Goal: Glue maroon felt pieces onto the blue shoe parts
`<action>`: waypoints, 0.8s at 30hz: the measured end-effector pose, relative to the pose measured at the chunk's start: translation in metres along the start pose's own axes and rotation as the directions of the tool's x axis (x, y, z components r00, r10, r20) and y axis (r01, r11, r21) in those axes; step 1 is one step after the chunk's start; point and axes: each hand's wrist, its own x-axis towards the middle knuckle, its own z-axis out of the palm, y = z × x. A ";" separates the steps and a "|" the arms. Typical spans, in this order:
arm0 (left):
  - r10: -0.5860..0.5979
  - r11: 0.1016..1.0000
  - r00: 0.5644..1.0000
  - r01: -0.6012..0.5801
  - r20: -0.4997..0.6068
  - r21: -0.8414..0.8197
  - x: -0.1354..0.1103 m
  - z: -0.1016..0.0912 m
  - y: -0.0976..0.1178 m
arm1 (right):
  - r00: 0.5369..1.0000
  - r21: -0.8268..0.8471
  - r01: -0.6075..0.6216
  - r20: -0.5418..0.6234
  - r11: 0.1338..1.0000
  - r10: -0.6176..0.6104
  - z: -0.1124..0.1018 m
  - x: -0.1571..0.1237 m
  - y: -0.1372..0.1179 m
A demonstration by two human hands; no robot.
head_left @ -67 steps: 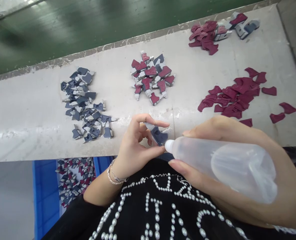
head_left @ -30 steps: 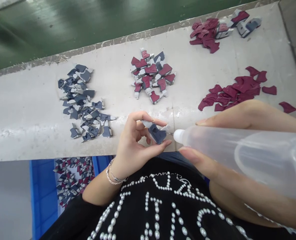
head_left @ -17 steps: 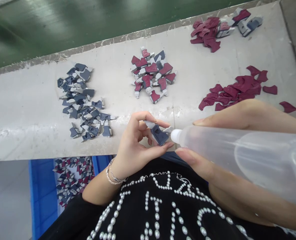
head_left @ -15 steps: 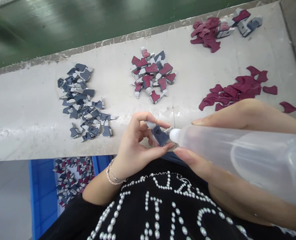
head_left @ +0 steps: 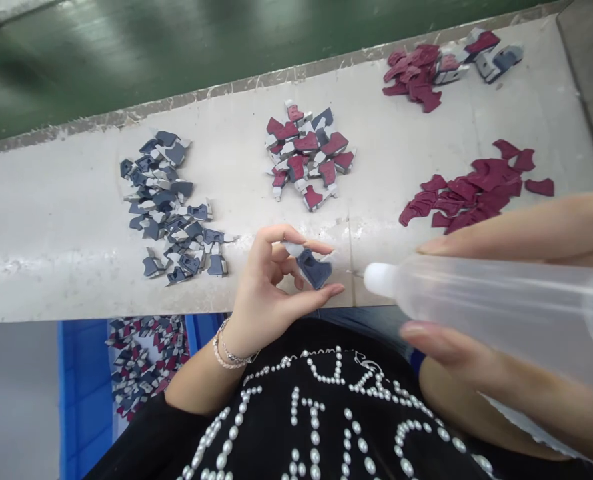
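Between the thumb and fingers of my left hand (head_left: 271,287) is a small dark blue and grey plastic part (head_left: 315,268), its recessed face turned up. My right hand (head_left: 516,360) is wrapped round a translucent squeeze bottle (head_left: 486,300) with a white cap (head_left: 380,279) and a thin needle tip. The tip points left at the part, with a gap between them. Beyond my hands lies a cluster of similar parts, mostly with maroon pieces on top (head_left: 306,142). Flat maroon pieces (head_left: 491,180) are piled above my right hand.
Blue-grey parts (head_left: 163,193) are heaped on the left of the pale table (head_left: 51,227). More maroon pieces (head_left: 413,73) and several assembled parts (head_left: 499,60) lie at the far right. A blue bin (head_left: 86,393) of mixed parts stands below the table's near edge.
My right hand has drawn the bottle to the right, away from the part, so its needle tip now shows apart from it. My left hand still holds the part, tilted slightly differently.
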 end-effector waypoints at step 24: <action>-0.320 0.947 0.937 0.318 -0.139 -0.042 0.008 -0.027 -0.024 | 0.974 -0.040 -0.004 0.225 0.999 0.013 -0.002 0.029 0.111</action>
